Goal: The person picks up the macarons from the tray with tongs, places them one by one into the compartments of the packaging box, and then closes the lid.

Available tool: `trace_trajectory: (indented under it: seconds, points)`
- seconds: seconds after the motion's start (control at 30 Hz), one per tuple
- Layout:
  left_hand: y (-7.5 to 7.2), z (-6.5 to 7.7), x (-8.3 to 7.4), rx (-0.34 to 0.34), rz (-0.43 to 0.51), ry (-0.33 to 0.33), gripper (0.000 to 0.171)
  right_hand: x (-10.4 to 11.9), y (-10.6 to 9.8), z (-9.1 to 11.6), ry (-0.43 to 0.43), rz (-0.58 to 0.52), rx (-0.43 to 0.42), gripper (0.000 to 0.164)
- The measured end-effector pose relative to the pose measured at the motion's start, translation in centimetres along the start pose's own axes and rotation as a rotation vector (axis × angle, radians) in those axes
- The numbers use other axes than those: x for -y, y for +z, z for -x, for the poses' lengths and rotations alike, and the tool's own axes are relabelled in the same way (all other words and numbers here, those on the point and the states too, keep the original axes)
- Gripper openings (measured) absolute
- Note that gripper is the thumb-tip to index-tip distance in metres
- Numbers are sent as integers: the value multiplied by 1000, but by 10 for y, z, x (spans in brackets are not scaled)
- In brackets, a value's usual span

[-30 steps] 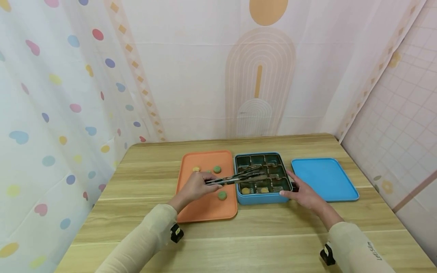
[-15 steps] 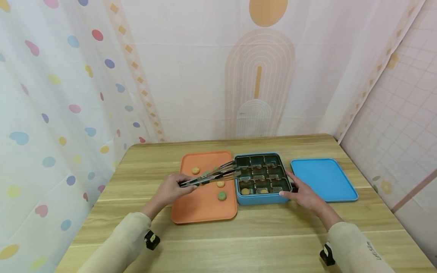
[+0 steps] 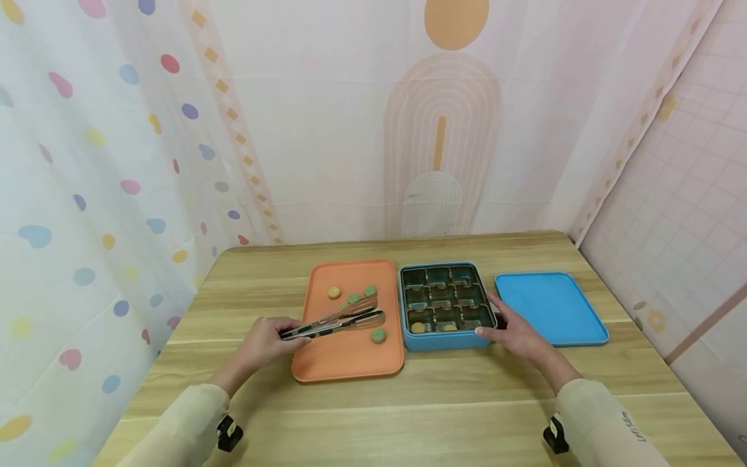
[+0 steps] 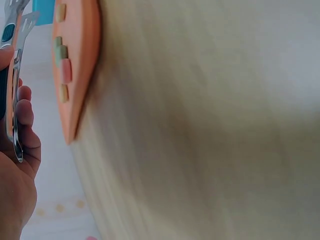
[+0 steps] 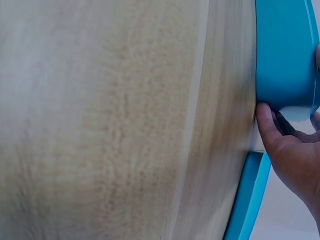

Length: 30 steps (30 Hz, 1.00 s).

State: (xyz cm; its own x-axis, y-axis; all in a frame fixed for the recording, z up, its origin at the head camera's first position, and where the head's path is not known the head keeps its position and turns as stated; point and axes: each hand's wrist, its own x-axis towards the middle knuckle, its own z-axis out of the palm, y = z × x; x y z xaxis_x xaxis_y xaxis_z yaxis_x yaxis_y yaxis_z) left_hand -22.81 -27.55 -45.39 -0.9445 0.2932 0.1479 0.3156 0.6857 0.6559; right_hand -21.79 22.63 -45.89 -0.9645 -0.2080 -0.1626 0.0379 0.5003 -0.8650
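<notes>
My left hand [image 3: 265,340] grips metal tongs [image 3: 335,326] by their dark handles, and the tongs' spread tips hang over the orange tray [image 3: 344,366]. Nothing sits between the tips. Small round cookies lie on the tray: a yellow cookie [image 3: 334,292], a green cookie [image 3: 378,335] and several more, partly behind the tongs. In the left wrist view a pink cookie [image 4: 66,71] also shows. My right hand [image 3: 516,334] holds the blue box [image 3: 446,340] at its front right corner, thumb at the front. Two yellowish cookies, one of them this cookie [image 3: 418,327], lie in the box's front compartments.
A flat blue lid [image 3: 551,308] lies on the wooden table [image 3: 432,415] to the right of the box. The box stands close against the tray's right edge. A patterned curtain [image 3: 327,130] hangs behind the table and along its left side.
My left hand has drawn the tongs leftward and toward me, from above the box to above the tray. The right hand and the box stay in place.
</notes>
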Motion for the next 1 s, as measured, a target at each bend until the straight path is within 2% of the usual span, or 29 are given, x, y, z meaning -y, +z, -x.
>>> trace_trajectory:
  seconds: [0.27, 0.57, 1.0]
  points:
    - [8, 13, 11, 49, -8, -54, 24, -3, 0, -1, 1, 9, -3, 92]
    - [19, 17, 16, 58, -23, 10, 22, -4, 1, 1, 6, -8, 3, 94]
    - [21, 18, 18, 72, -12, -2, 18, -1, 1, 0, -13, -5, 9, 94]
